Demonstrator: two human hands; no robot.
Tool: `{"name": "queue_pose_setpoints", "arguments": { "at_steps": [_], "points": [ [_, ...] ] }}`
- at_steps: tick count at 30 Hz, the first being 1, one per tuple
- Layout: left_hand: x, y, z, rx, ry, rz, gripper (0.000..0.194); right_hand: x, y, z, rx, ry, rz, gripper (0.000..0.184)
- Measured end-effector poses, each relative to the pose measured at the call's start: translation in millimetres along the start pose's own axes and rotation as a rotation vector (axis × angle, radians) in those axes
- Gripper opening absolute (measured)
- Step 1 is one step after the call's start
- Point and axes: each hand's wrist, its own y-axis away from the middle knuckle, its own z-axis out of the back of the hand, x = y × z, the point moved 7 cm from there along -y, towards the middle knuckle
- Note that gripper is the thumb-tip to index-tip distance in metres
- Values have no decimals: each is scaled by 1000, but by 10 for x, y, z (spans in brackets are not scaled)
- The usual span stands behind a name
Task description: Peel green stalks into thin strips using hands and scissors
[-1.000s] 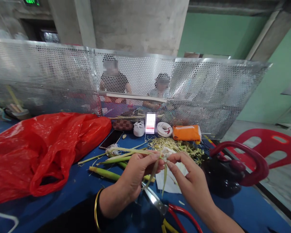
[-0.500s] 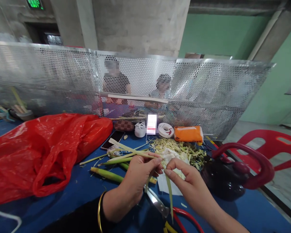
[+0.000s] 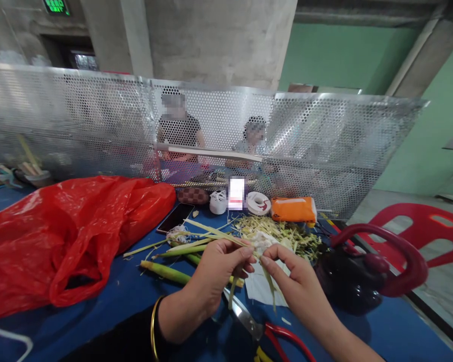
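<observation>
My left hand (image 3: 224,269) pinches pale green plant strips (image 3: 215,232) that stick out to the upper left, with loose ends hanging below. Close beside it, my right hand (image 3: 292,271) has thumb and forefinger closed on the strips' other end, where a thin piece dangles. Under my hands lie red-handled scissors (image 3: 245,317), blades toward my left wrist. Green stalks (image 3: 166,272) rest left of my left hand. Behind my fingers is a white paper or cloth (image 3: 266,291) beside a heap of shredded plant bits (image 3: 290,234).
A red plastic bag (image 3: 79,231) covers the left of the blue table. A dark kettle (image 3: 351,276) stands at right, near a red chair (image 3: 419,231). An orange packet (image 3: 293,209), a tape roll (image 3: 257,202) and a phone (image 3: 176,219) lie before a perforated metal screen (image 3: 211,120); two people sit behind it.
My right hand has shifted slightly right and down. The strips at upper left now spread into separate ends, and the dangling piece under my right hand has swung right.
</observation>
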Motion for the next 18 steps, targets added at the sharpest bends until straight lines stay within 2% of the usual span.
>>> {"name": "queue_pose_setpoints", "arguments": {
  "at_steps": [4, 8, 12, 18],
  "points": [
    [-4, -11, -8, 21, -39, -19, 23, -1, -17, 22, -3, 41, 42, 24],
    [4, 14, -57, 63, -82, 16, 30, 71, -28, 144, -144, -41, 146, 17],
    [51, 24, -96, 104, -57, 58, 31, 138, -30, 128, -101, -33, 285, 16],
    [104, 28, -128, 115, -46, 109, 21, 117, -13, 114, -115, 159, 330, 12]
  ]
}}
